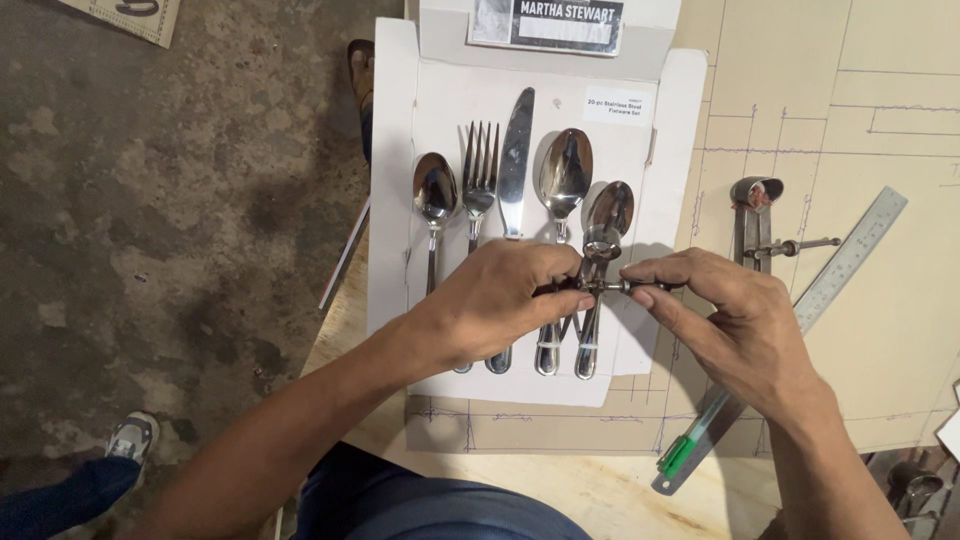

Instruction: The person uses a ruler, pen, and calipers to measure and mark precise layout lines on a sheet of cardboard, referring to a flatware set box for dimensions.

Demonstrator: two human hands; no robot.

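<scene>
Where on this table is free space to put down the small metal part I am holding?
Bare board lies right of the steel ruler, toward the far right corner, and along the near edge below the white cutlery card. It is crowded between the card and ruler, where a metal clamp piece lies beside the right hand.

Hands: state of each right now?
Left hand: closed on small metal part.
Right hand: fingers pinching the same part's other end.

Open white cardboard cutlery box [640,330] on the table, black-and-white label [547,24] on its raised lid.
</scene>
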